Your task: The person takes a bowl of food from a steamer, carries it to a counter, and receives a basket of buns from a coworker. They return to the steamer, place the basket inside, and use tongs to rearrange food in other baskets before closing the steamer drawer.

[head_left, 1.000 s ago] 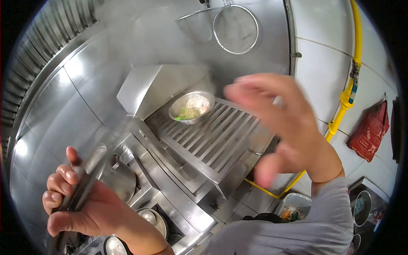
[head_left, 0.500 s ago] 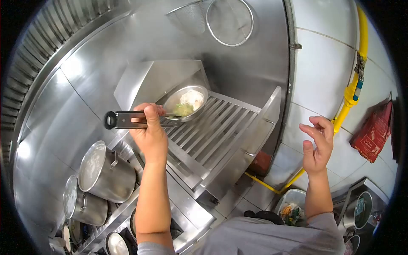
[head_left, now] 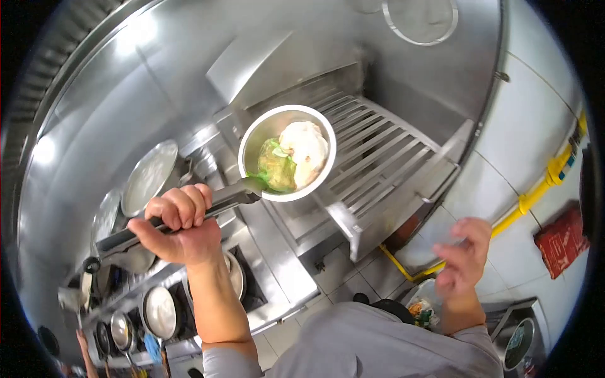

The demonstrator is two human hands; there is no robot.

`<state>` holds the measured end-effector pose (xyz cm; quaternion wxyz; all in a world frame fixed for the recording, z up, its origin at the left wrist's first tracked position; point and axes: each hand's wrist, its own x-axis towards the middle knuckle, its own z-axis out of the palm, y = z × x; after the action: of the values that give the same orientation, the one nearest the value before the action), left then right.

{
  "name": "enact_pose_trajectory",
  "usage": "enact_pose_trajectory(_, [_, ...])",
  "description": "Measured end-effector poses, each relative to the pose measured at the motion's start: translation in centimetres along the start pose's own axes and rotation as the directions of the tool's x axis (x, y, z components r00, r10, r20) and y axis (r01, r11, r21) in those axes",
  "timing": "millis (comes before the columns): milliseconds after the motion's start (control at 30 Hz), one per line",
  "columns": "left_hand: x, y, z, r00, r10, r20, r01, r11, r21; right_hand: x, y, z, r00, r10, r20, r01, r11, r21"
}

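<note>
My left hand [head_left: 183, 227] is closed around a pair of metal tongs [head_left: 220, 200] with dark handles. Their tips grip the near left rim of a round metal bowl [head_left: 247, 148], which appears raised above the grill's left side. Inside the bowl lie a white, creamy mass [head_left: 305, 148] and a pale green portion [head_left: 276, 167] with some leaves. My right hand [head_left: 465, 255] is held up at the right, somewhat blurred, its fingers apart and nothing in them.
Behind the bowl is a slatted metal grill [head_left: 378, 142] with raised side plates. On the left, a large pot [head_left: 151, 179] and several pans, including a frying pan [head_left: 161, 312], stand on the stove. A yellow pipe [head_left: 535, 195] runs along the tiled wall. Another person's arm [head_left: 86, 353] shows at lower left.
The bowl has come off the grill corner toward me, held by the tongs. My left hand has turned and moved down and left. The view has swung left.
</note>
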<state>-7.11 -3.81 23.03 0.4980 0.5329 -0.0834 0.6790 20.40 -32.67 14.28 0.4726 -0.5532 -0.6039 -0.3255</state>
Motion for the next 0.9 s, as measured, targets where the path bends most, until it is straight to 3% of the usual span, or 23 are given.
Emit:
enact_pose_trajectory(67, [-1.7, 3.0, -1.4, 0.999, 0.029, 0.014, -0.030, 0.998, 0.051, 0.1, -2.8, 1.4, 0.976, -0.165, 0.140, 0.143, 0.977, 0.155])
enact_pose_trajectory(133, [-3.7, 5.9, -3.1, 0.995, 0.011, 0.096, -0.019, 0.997, 0.080, 0.7, -6.1, 4.1, 0.932, -0.325, 0.163, 0.224, 0.867, 0.445])
enact_pose_trajectory(200, [-6.4, 8.0, -4.5, 0.994, 0.053, 0.090, -0.068, 0.982, 0.178, 1.5, -10.0, 7.5, 0.899, -0.364, 0.246, 0.230, 0.867, 0.442])
enact_pose_trajectory(333, [-11.8, 10.3, -6.3, 1.000, 0.021, 0.021, -0.026, 0.954, 0.298, 1.1, -14.4, 15.8, 0.872, -0.185, 0.452, 0.051, 0.955, 0.291])
enact_pose_trajectory(533, [-16.3, 12.4, -8.3, 0.999, 0.010, -0.039, 0.010, 0.883, 0.470, -0.5, -18.3, 21.5, 0.721, -0.248, 0.647, 0.034, 0.945, 0.324])
enact_pose_trajectory(667, [-16.4, 14.3, -9.0, 0.997, 0.021, -0.068, 0.013, 0.880, 0.474, -1.7, -20.0, 23.0, 0.704, -0.278, 0.654, 0.032, 0.932, 0.361])
enact_pose_trajectory(733, [-17.6, 14.5, -9.4, 0.996, 0.050, -0.076, -0.010, 0.889, 0.458, -2.7, -20.3, 23.3, 0.717, -0.305, 0.627, 0.123, 0.940, 0.317])
enact_pose_trajectory(900, [-17.5, 14.9, -9.6, 0.994, 0.041, -0.105, 0.005, 0.914, 0.406, -2.1, -20.6, 22.9, 0.700, -0.284, 0.655, 0.079, 0.943, 0.324])
